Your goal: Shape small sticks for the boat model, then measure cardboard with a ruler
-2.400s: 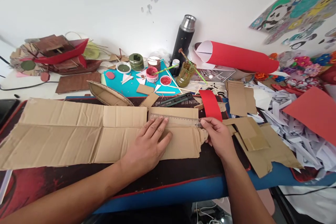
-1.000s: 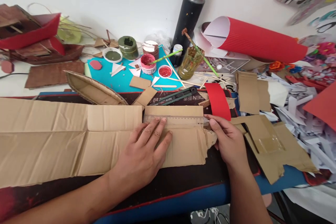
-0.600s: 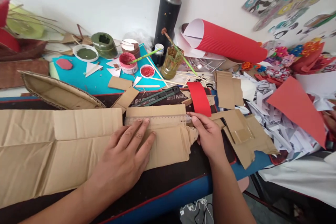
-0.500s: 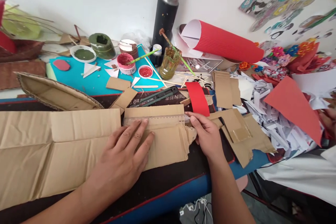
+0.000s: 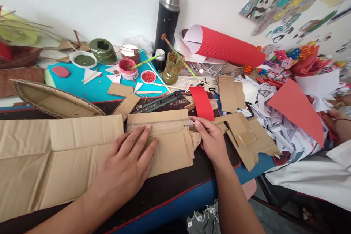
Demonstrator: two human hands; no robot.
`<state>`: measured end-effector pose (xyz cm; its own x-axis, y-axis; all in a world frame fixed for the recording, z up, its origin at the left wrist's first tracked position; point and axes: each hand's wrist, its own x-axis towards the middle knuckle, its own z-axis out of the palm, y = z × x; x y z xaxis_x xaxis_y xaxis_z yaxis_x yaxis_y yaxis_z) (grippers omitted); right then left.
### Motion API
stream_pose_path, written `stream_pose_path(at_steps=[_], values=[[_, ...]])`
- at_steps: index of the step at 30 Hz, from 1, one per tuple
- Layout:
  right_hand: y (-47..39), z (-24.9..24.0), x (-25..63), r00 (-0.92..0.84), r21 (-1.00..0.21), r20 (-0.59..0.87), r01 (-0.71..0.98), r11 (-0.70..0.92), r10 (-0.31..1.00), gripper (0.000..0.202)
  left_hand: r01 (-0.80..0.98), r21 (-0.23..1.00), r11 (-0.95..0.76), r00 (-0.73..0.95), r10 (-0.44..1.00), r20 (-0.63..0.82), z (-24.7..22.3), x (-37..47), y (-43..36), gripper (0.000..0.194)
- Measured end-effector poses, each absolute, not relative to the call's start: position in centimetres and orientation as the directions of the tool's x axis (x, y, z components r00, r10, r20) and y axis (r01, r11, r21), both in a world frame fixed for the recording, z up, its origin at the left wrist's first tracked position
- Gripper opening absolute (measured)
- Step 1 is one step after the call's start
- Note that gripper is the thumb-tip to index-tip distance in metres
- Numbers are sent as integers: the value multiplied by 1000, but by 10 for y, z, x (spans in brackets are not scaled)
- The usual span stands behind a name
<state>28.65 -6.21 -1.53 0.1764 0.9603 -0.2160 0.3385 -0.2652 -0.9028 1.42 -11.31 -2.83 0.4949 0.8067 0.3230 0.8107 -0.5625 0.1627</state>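
A clear ruler (image 5: 170,123) lies across the upper part of a cardboard piece (image 5: 170,150) with a torn right edge. My left hand (image 5: 130,157) rests with spread fingers on the cardboard, its fingertips pressing the ruler. My right hand (image 5: 211,137) is closed in a pinch at the ruler's right end; a small thing between thumb and fingers is too hidden to name. To the left, beside the piece, lies a large creased cardboard sheet (image 5: 71,172). Behind the ruler is a dark green utility knife (image 5: 161,102), with a curved red strip (image 5: 202,103) near its right end.
Paint pots (image 5: 128,68), a brush jar (image 5: 172,67) and a black thermos (image 5: 168,18) stand at the back. A red corrugated roll (image 5: 230,47) lies behind. Shredded white paper (image 5: 290,128) is heaped at right, where another person's hand (image 5: 342,124) shows.
The whole view has shifted slightly, and more of the other person's hand shows at the right. Both my hands keep their places at the ruler and cardboard.
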Motion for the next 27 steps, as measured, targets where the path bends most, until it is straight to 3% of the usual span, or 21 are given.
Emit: stream_pose_path(at_steps=[27], values=[[-62, -30, 291, 155, -930, -150, 313, -192, 976, 49, 820, 104, -563, 506, 798, 326, -28, 16, -112, 35]])
